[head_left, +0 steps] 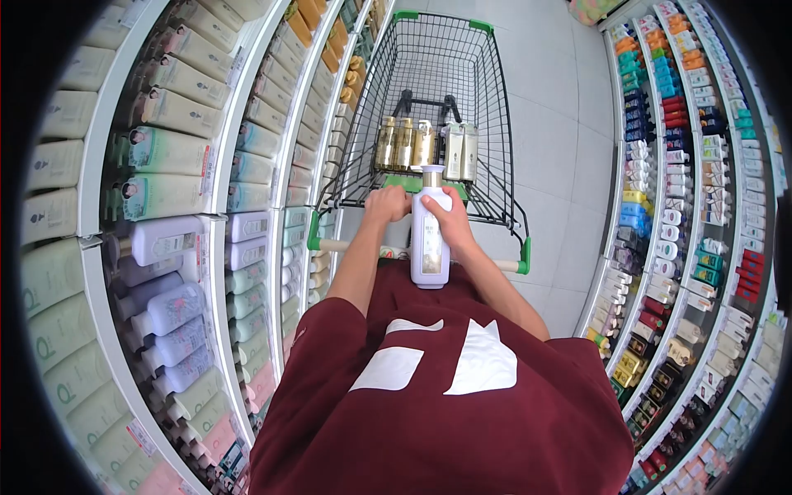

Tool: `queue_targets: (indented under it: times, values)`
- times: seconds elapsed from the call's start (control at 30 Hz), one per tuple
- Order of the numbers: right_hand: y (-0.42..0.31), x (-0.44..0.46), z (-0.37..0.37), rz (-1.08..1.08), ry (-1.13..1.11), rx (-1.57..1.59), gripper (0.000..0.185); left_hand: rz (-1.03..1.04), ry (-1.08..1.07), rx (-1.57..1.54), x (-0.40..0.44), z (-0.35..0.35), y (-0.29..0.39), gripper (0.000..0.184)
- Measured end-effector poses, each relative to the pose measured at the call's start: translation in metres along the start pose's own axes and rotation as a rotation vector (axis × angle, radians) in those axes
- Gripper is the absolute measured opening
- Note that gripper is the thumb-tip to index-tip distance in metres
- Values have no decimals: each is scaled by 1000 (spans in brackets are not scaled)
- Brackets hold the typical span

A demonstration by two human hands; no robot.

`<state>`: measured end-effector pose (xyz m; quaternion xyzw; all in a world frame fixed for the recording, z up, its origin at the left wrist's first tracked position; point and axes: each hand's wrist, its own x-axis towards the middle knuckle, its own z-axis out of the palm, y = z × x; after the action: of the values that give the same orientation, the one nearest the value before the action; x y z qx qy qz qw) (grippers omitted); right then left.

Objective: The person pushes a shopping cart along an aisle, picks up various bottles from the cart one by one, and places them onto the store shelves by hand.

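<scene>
A lavender pump-style bottle (431,235) with a pale label stands upright in front of my body, above the cart handle (337,245). My right hand (450,216) is wrapped round its right side, thumb across the front. Just left of the bottle's shoulder, my left hand (388,204) is closed, knuckles up; whether its fingertips grip anything is hidden. Beyond both hands, the shopping cart (396,74) holds gold pump bottles (403,144), a cream-gold bottle (424,144) and pale bottles (462,153) at its near end.
Shelves of tubes and bottles (173,190) rise close on the left, with lavender bottles (169,239) among them. On the right, another shelf unit (660,206) carries many small colourful packages. Grey tiled floor (553,140) runs between the cart and that unit.
</scene>
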<state>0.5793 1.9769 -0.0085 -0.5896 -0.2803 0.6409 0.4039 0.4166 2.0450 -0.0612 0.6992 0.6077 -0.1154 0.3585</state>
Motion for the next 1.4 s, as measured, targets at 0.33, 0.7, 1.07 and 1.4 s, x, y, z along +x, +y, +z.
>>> queue_targets:
  times: [0.33,0.7,1.07,1.4]
  values:
    - [9,1,-4,-82,37,-129,70,105,516,21,-4,35,-9,27]
    - [10,-3,-2,-89,35,-124,59,205,329,-892,-67,74,-19,32]
    - [-34,-25,12,-111,-6,31,46,155,10,-1317,-137,36,12,63]
    - [-81,-49,14,-159,-200,268,43,452,-34,-1555,-163,27,23,74]
